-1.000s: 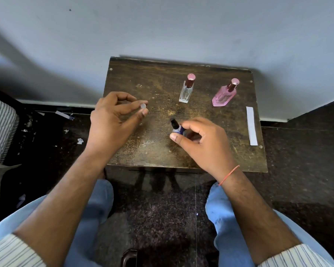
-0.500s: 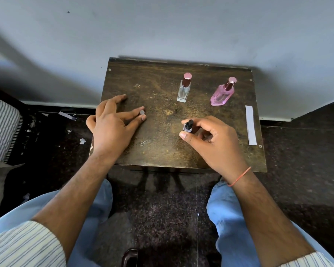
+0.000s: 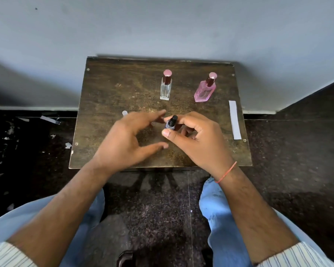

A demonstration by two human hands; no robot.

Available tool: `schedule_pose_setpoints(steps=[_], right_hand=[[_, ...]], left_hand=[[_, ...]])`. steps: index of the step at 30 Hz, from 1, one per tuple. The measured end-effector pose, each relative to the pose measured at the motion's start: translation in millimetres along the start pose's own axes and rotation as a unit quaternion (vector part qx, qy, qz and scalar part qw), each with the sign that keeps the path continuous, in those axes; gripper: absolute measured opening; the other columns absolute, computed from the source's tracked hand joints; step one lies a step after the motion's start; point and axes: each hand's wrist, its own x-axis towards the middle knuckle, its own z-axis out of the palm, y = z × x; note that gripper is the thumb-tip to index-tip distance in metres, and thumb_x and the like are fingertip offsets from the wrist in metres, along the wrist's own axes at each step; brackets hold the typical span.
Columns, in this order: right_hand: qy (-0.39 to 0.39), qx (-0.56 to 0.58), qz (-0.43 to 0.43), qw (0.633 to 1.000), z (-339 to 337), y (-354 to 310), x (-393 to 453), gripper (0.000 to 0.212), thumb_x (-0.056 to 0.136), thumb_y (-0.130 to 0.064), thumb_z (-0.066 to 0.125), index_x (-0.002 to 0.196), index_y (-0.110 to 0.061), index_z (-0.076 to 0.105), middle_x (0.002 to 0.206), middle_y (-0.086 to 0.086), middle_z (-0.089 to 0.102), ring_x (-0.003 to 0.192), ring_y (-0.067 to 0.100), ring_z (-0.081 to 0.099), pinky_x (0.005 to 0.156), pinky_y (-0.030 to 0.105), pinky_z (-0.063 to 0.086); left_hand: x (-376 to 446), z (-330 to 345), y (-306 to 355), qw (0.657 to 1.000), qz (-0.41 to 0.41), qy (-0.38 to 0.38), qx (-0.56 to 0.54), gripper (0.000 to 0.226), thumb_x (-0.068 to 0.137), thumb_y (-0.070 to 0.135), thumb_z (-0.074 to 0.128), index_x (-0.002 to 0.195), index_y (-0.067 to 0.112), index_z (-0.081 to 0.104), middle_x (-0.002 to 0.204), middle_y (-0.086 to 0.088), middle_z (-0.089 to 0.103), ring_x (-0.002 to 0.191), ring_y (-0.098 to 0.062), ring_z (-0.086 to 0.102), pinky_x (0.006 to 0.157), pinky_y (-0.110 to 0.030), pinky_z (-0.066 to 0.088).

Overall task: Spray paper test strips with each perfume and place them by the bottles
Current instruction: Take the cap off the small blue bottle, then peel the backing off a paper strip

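Apparently, small bluish bottle, black nozzle.

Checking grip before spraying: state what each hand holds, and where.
Right hand pinches the small blue bottle by its body, black nozzle exposed. Left hand holds nothing.

A worn dark wooden table against the wall carries a clear perfume bottle, a pink bottle, a paper strip and a small cap.
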Motion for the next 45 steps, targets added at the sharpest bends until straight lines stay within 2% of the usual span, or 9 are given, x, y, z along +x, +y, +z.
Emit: schedule_pose_setpoints(steps=[6,10,13,17,25,31,36,41,45], right_hand=[[-0.03,-0.001,0.001,1.0,2,-5,0,0.021,0.089,-0.028,0.089,0.106,-0.017,0.085,0.094,-0.008,0.073,0.077,0.011,0.067,0.072,0.014,0.048],[-0.068,-0.012,0.008,0.998,-15,-2,4,0.035,0.085,-0.031,0.093,0.117,-0.023,0.082,0.105,-0.011,0.073,0.078,0.012,0.07,0.07,0.017,0.054],[0.013,-0.095,0.032,0.995,-46,14,8,0.033,0.084,-0.034,0.093,0.113,-0.027,0.082,0.105,-0.009,0.075,0.086,0.012,0.071,0.077,0.018,0.053],[0.117,-0.217,0.174,0.953,-94,42,8,0.033,0.084,-0.041,0.092,0.11,-0.027,0.078,0.11,-0.003,0.076,0.096,0.018,0.069,0.085,0.028,0.048],[0.06,-0.203,0.326,0.922,-114,56,-3,0.055,0.081,-0.043,0.095,0.128,-0.023,0.073,0.113,-0.008,0.072,0.105,0.014,0.064,0.094,0.033,0.049],[0.107,-0.179,0.323,0.923,-122,65,-3,0.044,0.084,-0.029,0.094,0.125,-0.019,0.079,0.092,-0.008,0.076,0.091,0.016,0.074,0.093,0.031,0.056],[0.165,-0.084,0.314,0.931,-126,74,-2,0.029,0.081,-0.015,0.095,0.104,-0.025,0.081,0.088,-0.002,0.081,0.084,0.026,0.08,0.09,0.046,0.066],[0.24,0.094,0.22,0.941,-125,60,2,0.026,0.086,-0.007,0.091,0.104,-0.02,0.078,0.082,-0.001,0.076,0.07,0.009,0.072,0.069,0.021,0.062],[0.218,0.16,0.149,0.951,-108,34,5,0.022,0.087,-0.004,0.089,0.1,-0.018,0.077,0.079,-0.007,0.082,0.072,0.007,0.076,0.07,0.023,0.062]], left_hand=[[-4,13,-3,0.999,-0.017,0.03,0.005,0.053,0.083,0.01,0.091,0.133,0.015,0.075,0.097,0.028,0.066,0.085,0.007,0.062,0.082,-0.003,0.042],[-3,12,-5,0.999,-0.025,0.026,-0.009,0.044,0.085,0.022,0.091,0.127,0.023,0.079,0.094,0.029,0.068,0.084,0.012,0.062,0.077,-0.004,0.042],[-2,13,-4,0.998,-0.061,0.016,-0.025,0.039,0.084,0.039,0.089,0.122,0.033,0.08,0.095,0.011,0.079,0.084,-0.001,0.069,0.077,-0.018,0.054],[-2,18,-4,0.996,-0.083,0.006,-0.025,0.038,0.084,0.04,0.09,0.12,0.036,0.081,0.1,0.014,0.081,0.089,-0.002,0.075,0.082,-0.033,0.063],[3,29,0,0.992,-0.12,-0.037,-0.031,0.029,0.085,0.044,0.089,0.112,0.044,0.079,0.09,0.02,0.08,0.081,-0.003,0.076,0.075,-0.037,0.064],[6,33,0,0.989,-0.142,-0.033,-0.012,0.033,0.083,0.048,0.089,0.114,0.043,0.08,0.082,0.018,0.077,0.071,-0.003,0.07,0.066,-0.028,0.061],[11,30,-4,0.991,-0.116,-0.053,-0.029,0.034,0.08,0.04,0.093,0.111,0.034,0.081,0.125,0.025,0.072,0.068,-0.005,0.064,0.071,-0.012,0.05],[11,20,-6,0.989,-0.118,-0.078,-0.048,0.044,0.08,0.03,0.093,0.12,0.035,0.076,0.13,0.022,0.07,0.071,-0.009,0.067,0.075,-0.01,0.049],[9,12,-6,0.987,-0.12,-0.072,-0.075,0.044,0.084,0.015,0.09,0.12,0.035,0.075,0.129,0.021,0.07,0.072,-0.01,0.071,0.073,-0.011,0.052]])
